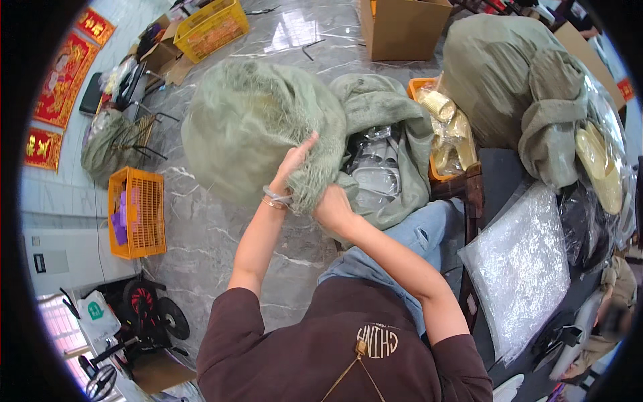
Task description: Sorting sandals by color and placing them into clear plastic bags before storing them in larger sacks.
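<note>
I hold a large sage-green woven sack (248, 127) up in front of me. My left hand (293, 163) presses flat against its bunched edge, fingers pointing up, with bracelets on the wrist. My right hand (333, 208) grips the frayed green fabric just below and to the right. The sack's mouth (388, 114) folds open to the right, and clear plastic-wrapped items (375, 171) show inside it. My jeans-clad knee (429, 224) is under the sack.
An orange crate of yellow packaged goods (449, 134) stands right of the sack. Another stuffed green sack (516, 87) lies far right, a bubble-wrap sheet (519, 261) below it. An orange basket (137, 211) stands left, a yellow crate (211, 27) and cardboard box (402, 27) at the back.
</note>
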Action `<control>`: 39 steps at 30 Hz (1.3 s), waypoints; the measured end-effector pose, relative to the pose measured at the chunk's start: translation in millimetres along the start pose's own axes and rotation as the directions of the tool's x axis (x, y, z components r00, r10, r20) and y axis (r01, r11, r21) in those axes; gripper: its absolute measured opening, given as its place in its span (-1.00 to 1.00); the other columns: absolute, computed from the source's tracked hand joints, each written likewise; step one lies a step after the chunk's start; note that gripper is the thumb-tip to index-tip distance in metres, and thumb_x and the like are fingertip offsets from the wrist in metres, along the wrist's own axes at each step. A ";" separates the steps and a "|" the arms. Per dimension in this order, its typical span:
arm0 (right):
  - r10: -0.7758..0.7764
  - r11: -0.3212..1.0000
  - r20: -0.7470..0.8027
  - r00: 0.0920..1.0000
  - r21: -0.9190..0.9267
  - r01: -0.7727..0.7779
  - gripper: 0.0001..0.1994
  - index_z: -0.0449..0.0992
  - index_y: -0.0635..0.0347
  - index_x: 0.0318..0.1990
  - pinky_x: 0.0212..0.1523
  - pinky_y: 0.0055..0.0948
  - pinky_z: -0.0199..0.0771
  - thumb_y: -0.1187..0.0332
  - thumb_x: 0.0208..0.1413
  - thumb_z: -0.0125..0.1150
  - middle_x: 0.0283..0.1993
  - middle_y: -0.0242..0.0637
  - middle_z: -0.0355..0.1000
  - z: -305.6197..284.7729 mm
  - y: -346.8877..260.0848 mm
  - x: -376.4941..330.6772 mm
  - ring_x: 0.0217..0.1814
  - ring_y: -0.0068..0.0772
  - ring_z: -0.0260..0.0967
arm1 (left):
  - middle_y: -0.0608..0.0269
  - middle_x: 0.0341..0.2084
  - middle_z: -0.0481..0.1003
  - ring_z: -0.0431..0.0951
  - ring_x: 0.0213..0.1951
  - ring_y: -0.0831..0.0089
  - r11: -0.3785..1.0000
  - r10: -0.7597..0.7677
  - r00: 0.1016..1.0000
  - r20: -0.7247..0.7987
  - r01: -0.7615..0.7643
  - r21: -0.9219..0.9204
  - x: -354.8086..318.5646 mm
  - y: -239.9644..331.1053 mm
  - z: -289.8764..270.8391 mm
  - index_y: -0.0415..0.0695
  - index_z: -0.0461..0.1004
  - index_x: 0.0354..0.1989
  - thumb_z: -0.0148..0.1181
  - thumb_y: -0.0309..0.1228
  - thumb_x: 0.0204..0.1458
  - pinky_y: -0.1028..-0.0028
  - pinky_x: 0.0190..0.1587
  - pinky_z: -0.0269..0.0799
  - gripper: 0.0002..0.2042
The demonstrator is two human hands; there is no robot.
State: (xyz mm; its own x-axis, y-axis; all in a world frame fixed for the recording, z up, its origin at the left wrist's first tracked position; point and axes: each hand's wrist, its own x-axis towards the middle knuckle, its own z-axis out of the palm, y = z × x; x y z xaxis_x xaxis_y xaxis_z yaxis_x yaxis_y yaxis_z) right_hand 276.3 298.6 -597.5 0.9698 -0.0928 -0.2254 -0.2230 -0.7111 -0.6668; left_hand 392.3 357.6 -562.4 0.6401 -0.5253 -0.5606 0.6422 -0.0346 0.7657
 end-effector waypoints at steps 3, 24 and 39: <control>-0.185 0.970 0.028 0.982 -0.157 0.187 -0.63 0.46 0.16 -0.09 -0.01 -0.13 0.28 0.41 -0.17 0.19 -0.04 0.00 0.36 -6.5 23.8 -25.2 0.02 -0.02 0.30 | 0.31 -0.45 0.50 0.47 -0.43 0.55 0.943 0.157 0.988 0.006 -0.152 0.298 28.8 -19.1 -27.3 -0.26 0.51 -0.31 0.15 -0.26 -0.01 0.50 -0.35 0.39 -0.72; 0.524 0.784 -0.703 0.481 0.619 0.051 -0.72 0.35 0.39 -0.14 -0.10 -0.08 0.24 0.29 0.21 -0.10 -0.18 0.20 0.38 -66.6 118.6 -5.5 -0.07 0.24 0.27 | -0.39 -0.26 0.43 0.45 -0.14 -0.19 -0.215 0.621 0.784 0.020 0.146 0.966 274.9 126.8 -254.5 -0.44 0.47 -0.35 -0.09 -0.32 -0.02 0.07 -0.04 0.34 -0.64; 0.522 0.852 -0.767 0.373 0.487 -0.191 -0.72 0.42 0.39 -0.17 -0.07 -0.11 0.28 0.32 0.16 -0.06 -0.17 0.17 0.42 -203.9 191.2 102.8 -0.06 0.22 0.33 | -0.22 0.02 0.34 0.33 0.08 -0.04 -0.111 0.536 0.836 0.116 -0.067 0.992 347.2 32.6 -269.6 -0.25 0.37 0.01 -0.01 -0.40 -0.01 0.21 0.09 0.28 -0.62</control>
State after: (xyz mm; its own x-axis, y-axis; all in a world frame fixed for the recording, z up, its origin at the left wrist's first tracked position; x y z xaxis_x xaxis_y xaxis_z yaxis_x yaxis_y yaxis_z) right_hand 353.4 11.0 -603.3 0.3206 -0.9405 0.1126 -0.4235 -0.2486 -0.8711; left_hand 749.2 403.3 -817.1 0.8305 -0.5566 -0.0214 -0.5321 -0.8041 0.2650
